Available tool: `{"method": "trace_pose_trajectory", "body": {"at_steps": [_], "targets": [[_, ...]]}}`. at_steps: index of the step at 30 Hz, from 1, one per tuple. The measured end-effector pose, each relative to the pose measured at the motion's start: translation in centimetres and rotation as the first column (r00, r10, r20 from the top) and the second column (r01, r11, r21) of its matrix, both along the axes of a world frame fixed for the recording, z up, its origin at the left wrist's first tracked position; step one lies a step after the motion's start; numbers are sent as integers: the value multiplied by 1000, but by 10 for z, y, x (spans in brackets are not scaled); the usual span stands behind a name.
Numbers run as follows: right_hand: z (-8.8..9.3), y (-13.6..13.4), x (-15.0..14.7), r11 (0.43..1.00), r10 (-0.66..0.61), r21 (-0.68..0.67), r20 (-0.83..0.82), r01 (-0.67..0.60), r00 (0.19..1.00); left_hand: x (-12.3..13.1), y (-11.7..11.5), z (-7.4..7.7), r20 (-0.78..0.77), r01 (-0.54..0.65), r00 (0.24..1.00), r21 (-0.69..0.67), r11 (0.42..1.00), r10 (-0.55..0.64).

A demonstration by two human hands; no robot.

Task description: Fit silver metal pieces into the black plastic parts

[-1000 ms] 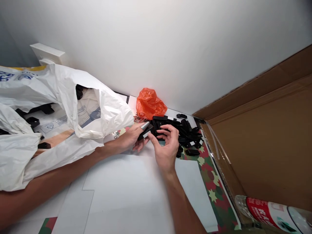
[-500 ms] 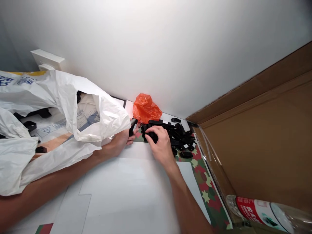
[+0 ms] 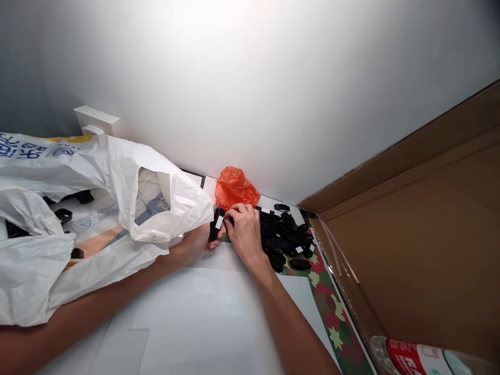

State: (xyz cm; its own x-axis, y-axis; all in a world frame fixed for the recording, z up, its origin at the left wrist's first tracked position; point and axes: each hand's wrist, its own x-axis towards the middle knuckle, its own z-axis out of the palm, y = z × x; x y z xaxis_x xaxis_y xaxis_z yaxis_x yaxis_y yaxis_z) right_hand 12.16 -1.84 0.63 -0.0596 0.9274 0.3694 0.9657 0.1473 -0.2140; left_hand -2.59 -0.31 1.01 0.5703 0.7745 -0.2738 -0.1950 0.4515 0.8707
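My left hand (image 3: 200, 240), partly covered by the edge of the white plastic bag (image 3: 191, 208), is closed around a black plastic piece with a white label (image 3: 217, 223). Right beside it, my right hand (image 3: 245, 232) is bent with thumb and fingers together on a small dark piece (image 3: 230, 220), mostly hidden by the fingers. Whether the two pieces touch I cannot tell. To the right of this hand lies a heap of similar black pieces (image 3: 287, 229), some with white labels. A crumpled orange plastic bag (image 3: 235, 188) sits just behind both hands.
White sheets (image 3: 195, 323) cover the table, over a camouflage-patterned cloth (image 3: 336, 323). A cardboard panel (image 3: 422, 219) stands at the right, with a labelled plastic bottle (image 3: 414, 357) near it. A white wall (image 3: 250, 94) rises behind. More black parts (image 3: 64, 214) show inside the white bag.
My right hand has moved left from the heap to my left hand, its fingers drawing together. The labelled piece in my left hand now shows more plainly. The view has tilted slightly up.
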Motion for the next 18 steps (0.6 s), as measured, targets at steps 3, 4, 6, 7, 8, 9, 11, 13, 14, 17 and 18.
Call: {"method": "trace_pose_trajectory", "body": {"at_steps": [3,4,6,7,8,9,11,13,14,17,18], "targets": [[2,-7,4,1000,18,7,-118,-17,993,-2,0,1,-34,6,999,-9,1000,-6],[3,-10,6,1000,16,11,-167,-15,986,-2,0,1,-41,9,999,-10,1000,-9],[6,-17,9,1000,2,20,-280,4,960,-2,0,2,-45,12,999,-9,1000,-13],[7,-20,11,1000,0,24,-344,9,939,-2,0,2,-45,12,999,-9,1000,-13],[8,-24,13,1000,5,28,-411,7,912,-2,0,2,-45,11,999,-6,1000,-11],[9,-27,15,1000,17,29,-476,-4,879,-2,0,1,-45,11,999,0,1000,-11],[11,-33,17,999,40,5,-587,-46,809,-2,-1,0,-45,13,999,18,1000,-12],[13,-38,18,996,26,-46,-661,-75,750,-2,-1,0,-36,28,999,35,999,-27],[14,-40,19,995,6,-71,-682,-74,731,-2,-1,-1,-19,40,999,42,998,-40],[14,-45,20,994,-39,-102,-712,-49,701,-1,0,-2,56,72,996,54,996,-75],[14,-47,20,993,-42,-103,-721,-48,692,-1,1,-3,74,78,994,59,995,-82]]}}
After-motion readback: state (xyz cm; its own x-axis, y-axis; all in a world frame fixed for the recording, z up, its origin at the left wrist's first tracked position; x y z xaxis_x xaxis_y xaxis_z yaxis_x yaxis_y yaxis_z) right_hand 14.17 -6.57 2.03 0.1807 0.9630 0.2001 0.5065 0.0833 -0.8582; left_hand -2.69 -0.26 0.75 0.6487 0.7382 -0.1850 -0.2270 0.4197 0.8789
